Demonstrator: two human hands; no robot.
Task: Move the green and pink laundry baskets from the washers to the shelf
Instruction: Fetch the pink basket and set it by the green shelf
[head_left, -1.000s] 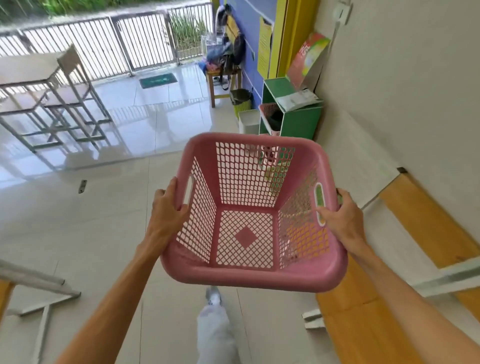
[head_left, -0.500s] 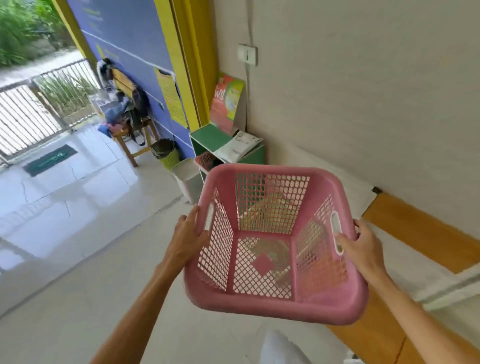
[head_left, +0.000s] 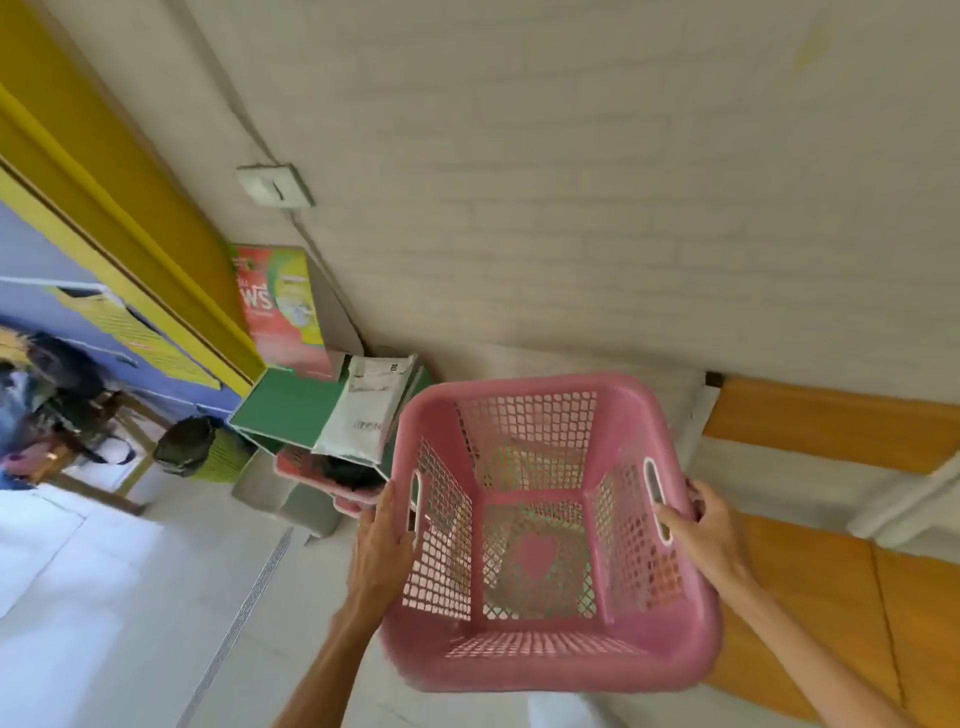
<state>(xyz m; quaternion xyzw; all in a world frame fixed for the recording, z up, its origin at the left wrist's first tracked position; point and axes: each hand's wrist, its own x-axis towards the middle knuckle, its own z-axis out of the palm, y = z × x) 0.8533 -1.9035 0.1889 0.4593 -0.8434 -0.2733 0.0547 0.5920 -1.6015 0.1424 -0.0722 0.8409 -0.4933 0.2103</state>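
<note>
Pink laundry basket (head_left: 545, 530): held in the air at its two side handles, empty, mouth facing the camera. Left hand (head_left: 382, 540) grips the left rim by the handle slot, fingers wrapped outside. Right hand (head_left: 701, 525) grips the right rim at the opposite slot. Basket sits just right of and nearer than the green shelf (head_left: 291, 410), which stands against the wall. White packet (head_left: 363, 410) lies on the shelf top; a second pink basket (head_left: 332, 475) with dark contents sits in the shelf. Colourful box (head_left: 278, 306) leans behind.
</note>
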